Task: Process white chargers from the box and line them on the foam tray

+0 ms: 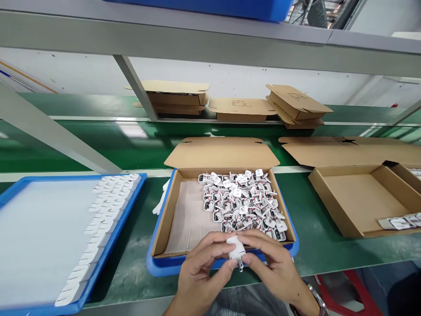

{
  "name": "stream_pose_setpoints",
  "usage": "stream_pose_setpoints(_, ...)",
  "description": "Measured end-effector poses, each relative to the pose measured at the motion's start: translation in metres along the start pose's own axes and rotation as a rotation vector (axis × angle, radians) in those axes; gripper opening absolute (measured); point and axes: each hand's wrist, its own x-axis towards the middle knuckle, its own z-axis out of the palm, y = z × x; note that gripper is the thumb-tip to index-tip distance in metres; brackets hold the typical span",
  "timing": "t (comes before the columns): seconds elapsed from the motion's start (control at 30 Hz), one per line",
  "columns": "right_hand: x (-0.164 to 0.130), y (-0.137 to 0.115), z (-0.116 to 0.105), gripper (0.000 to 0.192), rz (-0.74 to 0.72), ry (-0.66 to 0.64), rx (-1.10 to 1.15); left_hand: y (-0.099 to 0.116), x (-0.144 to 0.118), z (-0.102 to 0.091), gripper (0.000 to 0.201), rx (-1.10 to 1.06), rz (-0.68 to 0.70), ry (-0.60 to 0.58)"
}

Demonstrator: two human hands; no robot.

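Between the fingertips of both hands is a small white plastic plug adapter (pixel 236 248) with prongs pointing down toward me. My left hand (pixel 205 267) grips it from the left and my right hand (pixel 271 265) from the right, fingers closed on its sides. Just beyond them lies an open cardboard box (pixel 168 215) set in a blue tray (pixel 154 267). Several open white housings (pixel 241 199) with dark insides and red wires are packed in its right part; brown-white liner shows at left.
At left, a blue-rimmed tray (pixel 118 239) bears rows of white plastic pieces (pixel 98 232) along its right side. An open cardboard box (pixel 358 188) with a few white parts stands at right. Closed cartons (pixel 241 107) sit on the back shelf. A shelf beam (pixel 210 44) crosses overhead.
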Motion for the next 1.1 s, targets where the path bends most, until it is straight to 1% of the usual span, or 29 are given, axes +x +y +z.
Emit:
stream_pose_setpoints(0.13, 0.001, -0.002, -0.002, 0.045, -0.019, 0.017, 0.058, -0.002, -0.002, 0.001, 0.038, 0.044, 0.042, -0.047)
stream_pose_setpoints(0.2, 0.001, -0.001, -0.002, 0.045, -0.036, 0.016, 0.070, -0.002, -0.002, 0.001, 0.041, 0.045, 0.057, -0.049)
stream_pose_setpoints(0.3, 0.000, 0.000, -0.002, 0.043, -0.034, 0.024, 0.073, -0.001, -0.002, 0.000, 0.042, 0.049, 0.053, -0.046)
stream_pose_setpoints(0.4, 0.000, 0.001, -0.001, 0.041, -0.011, 0.054, 0.078, 0.001, -0.001, -0.001, 0.043, 0.055, 0.038, -0.072)
stream_pose_setpoints(0.5, -0.001, 0.000, -0.001, 0.043, -0.023, 0.035, 0.057, 0.003, -0.002, -0.001, 0.047, 0.090, 0.076, -0.092)
stream_pose_setpoints(0.63, -0.001, -0.002, -0.001, 0.046, -0.024, -0.045, 0.003, 0.001, -0.004, 0.001, 0.042, 0.161, 0.128, -0.041)
stream_pose_setpoints(0.7, -0.001, -0.002, -0.001, 0.048, -0.013, -0.081, 0.003, 0.000, -0.006, 0.002, 0.037, 0.177, 0.130, -0.007)
stream_pose_setpoints(0.77, -0.001, -0.001, 0.000, 0.048, 0.000, -0.089, 0.023, -0.002, -0.007, 0.003, 0.033, 0.173, 0.112, 0.011)
stream_pose_setpoints(0.87, -0.001, -0.003, 0.001, 0.046, 0.030, -0.064, 0.055, -0.002, -0.007, 0.001, 0.031, 0.163, 0.079, -0.001)
stream_pose_setpoints(1.0, 0.002, -0.012, 0.001, 0.048, 0.012, -0.042, 0.064, -0.002, -0.007, -0.004, 0.031, 0.176, 0.068, -0.015)
stream_pose_setpoints(1.1, 0.005, -0.016, 0.004, 0.046, 0.000, 0.019, 0.059, -0.008, -0.005, -0.008, 0.028, 0.191, 0.085, -0.026)
